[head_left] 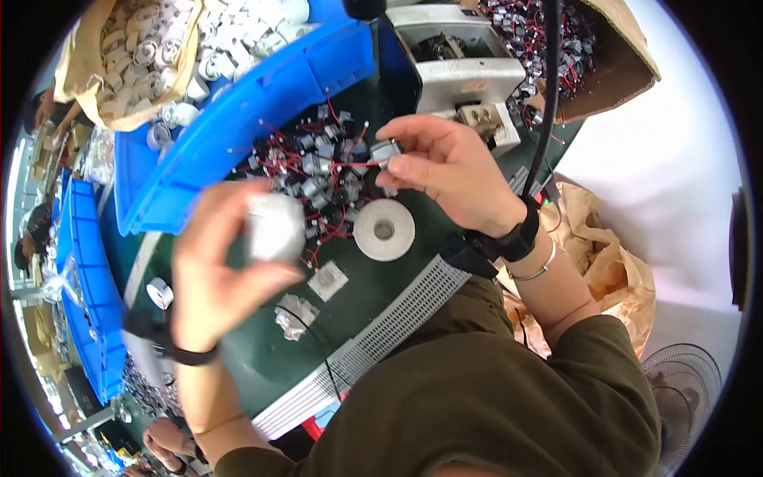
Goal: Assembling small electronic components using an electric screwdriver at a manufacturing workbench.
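Tabletop (262, 362), green, white wall (668, 167), left fingers (261, 282) gripping white part (276, 228), right fingers (415, 168) pinching component (384, 152)

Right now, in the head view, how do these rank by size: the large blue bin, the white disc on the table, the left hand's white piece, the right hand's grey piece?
1. Large blue bin
2. White disc and white piece: too alike to rank, the piece seemingly nearer the camera
3. Grey piece

White part (275, 228), blurred: held left of round white disc (384, 230). Grey component (385, 152), red lead (355, 164) attached: held beyond disc.
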The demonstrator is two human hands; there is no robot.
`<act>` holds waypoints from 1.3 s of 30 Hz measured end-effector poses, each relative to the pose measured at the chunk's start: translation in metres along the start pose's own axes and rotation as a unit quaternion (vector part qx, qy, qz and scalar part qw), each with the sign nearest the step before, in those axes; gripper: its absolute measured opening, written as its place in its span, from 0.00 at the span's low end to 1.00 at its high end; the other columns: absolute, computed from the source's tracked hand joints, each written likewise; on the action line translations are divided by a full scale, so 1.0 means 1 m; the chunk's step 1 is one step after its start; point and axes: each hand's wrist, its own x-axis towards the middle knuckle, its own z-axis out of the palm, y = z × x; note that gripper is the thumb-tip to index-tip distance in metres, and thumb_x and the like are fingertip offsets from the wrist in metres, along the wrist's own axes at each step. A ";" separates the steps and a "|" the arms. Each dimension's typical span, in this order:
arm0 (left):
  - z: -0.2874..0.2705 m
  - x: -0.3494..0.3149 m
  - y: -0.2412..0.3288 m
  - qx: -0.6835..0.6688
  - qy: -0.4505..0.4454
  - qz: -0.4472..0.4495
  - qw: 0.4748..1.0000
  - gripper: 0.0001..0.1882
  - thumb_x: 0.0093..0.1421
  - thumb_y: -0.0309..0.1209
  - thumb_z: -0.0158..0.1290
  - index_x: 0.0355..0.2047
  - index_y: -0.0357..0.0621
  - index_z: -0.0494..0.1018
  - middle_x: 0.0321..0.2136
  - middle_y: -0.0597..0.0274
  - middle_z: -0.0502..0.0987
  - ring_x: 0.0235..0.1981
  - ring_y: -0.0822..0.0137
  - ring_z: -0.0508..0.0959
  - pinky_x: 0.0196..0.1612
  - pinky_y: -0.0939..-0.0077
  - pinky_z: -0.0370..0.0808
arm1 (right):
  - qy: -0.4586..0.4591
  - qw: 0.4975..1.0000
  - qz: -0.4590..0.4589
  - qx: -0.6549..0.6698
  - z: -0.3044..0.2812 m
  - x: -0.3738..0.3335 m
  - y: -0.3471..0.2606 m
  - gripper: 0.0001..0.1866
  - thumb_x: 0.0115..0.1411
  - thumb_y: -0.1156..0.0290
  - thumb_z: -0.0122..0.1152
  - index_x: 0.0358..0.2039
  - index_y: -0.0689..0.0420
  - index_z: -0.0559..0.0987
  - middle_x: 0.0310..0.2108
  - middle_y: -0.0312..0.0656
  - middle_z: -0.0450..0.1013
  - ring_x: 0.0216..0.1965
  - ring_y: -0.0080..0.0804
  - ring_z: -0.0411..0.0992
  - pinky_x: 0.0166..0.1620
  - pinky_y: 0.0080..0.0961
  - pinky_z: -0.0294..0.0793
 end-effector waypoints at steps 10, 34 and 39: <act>0.129 0.007 0.020 0.084 0.085 0.009 0.993 0.32 0.35 0.37 0.69 0.42 0.39 0.73 0.37 0.55 0.71 0.39 0.54 0.71 0.42 0.65 0.69 | 0.015 0.996 -0.051 -0.076 -0.009 -0.030 -0.012 0.17 0.56 0.82 0.56 0.48 0.66 0.71 0.40 0.43 0.73 0.37 0.27 0.74 0.42 0.21 0.75; 0.142 -0.008 0.005 -0.030 0.120 0.032 0.992 0.34 0.38 0.35 0.68 0.44 0.36 0.68 0.40 0.52 0.72 0.42 0.51 0.73 0.50 0.55 0.65 | -0.037 0.845 -0.176 -0.503 0.011 -0.034 0.019 0.17 0.45 0.76 0.70 0.36 0.58 0.75 0.34 0.36 0.72 0.29 0.21 0.70 0.33 0.17 0.70; 0.153 -0.008 0.011 0.003 0.188 0.007 0.982 0.30 0.37 0.35 0.69 0.39 0.36 0.69 0.36 0.54 0.73 0.38 0.52 0.73 0.49 0.53 0.66 | -0.042 0.740 -0.234 -0.629 0.025 -0.035 0.016 0.11 0.45 0.75 0.65 0.29 0.58 0.73 0.27 0.39 0.66 0.29 0.39 0.67 0.30 0.30 0.69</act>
